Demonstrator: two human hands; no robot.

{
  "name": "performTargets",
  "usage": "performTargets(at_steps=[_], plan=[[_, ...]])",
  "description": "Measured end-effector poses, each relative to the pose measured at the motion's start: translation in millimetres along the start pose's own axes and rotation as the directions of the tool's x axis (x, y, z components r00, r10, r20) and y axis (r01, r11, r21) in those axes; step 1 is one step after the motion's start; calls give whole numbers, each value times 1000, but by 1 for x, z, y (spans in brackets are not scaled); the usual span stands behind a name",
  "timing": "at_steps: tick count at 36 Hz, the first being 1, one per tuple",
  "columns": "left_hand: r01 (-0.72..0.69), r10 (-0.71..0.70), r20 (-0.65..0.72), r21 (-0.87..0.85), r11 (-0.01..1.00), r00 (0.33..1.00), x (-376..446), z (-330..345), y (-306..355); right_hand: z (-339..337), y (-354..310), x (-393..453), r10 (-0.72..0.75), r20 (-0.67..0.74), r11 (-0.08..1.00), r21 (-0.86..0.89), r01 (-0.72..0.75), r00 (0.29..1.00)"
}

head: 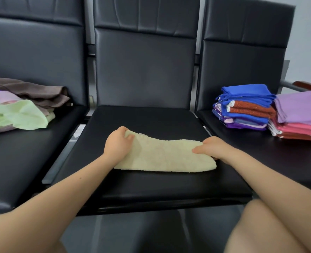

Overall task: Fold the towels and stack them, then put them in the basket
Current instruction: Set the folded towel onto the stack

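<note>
Head view: on the middle black seat [151, 181], the left grip [117, 143] and right grip [210, 146] each pinch an end of the folded pale yellow towel [165, 157].

Three black padded seats [151, 121] in a row; wooden armrest [308, 86] at right edge; pale wall [310, 33] behind.

No text, brand, number or sign can be read anywhere. Small white tags show on the folded towels [246, 108] at the right, but they are too small to read.
</note>
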State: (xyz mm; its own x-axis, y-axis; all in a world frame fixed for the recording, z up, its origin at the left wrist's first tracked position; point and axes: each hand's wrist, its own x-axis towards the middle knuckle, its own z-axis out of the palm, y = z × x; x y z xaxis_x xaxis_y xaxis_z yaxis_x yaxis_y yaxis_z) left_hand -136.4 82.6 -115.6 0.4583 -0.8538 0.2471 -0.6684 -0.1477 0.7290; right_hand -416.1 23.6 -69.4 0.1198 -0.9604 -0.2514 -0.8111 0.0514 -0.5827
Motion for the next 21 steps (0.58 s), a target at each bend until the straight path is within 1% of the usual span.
performTargets(at_steps=[4, 6, 8, 11, 13, 15, 18, 21], plan=[[34, -37, -60, -48, 998, 998, 2, -5, -4, 4, -10, -2, 84, -26, 962, 264, -74, 996], [57, -60, -52, -58, 997, 997, 4, -9, -5, 8, -15, -2, 104, -15, 954, 283, -95, 994], [79, -79, -8, -35, 996, 997, 6, -13, -4, 13, -20, -3, 104, -19, 947, 306, -94, 994], [80, -84, 89, 49, 996, 993, 9, -22, -3, 18, -33, -2, 115, -46, 869, 488, -78, 992], [71, -81, 124, 87, 994, 989, 12, -28, -5, 20, -42, -1, 123, -82, 807, 589, -51, 989], [96, -106, 141, 80, 992, 984, 15, -35, -8, 24, -52, 0, 116, -108, 762, 647, -19, 987], [187, -188, 153, 23, 982, 970, 18, -50, -15, 34, -72, -3, 57, -120, 706, 707, 45, 991], [248, -243, 168, -13, 969, 956, 18, -61, -21, 48, -95, -7, 16, -89, 693, 719, 53, 996]])
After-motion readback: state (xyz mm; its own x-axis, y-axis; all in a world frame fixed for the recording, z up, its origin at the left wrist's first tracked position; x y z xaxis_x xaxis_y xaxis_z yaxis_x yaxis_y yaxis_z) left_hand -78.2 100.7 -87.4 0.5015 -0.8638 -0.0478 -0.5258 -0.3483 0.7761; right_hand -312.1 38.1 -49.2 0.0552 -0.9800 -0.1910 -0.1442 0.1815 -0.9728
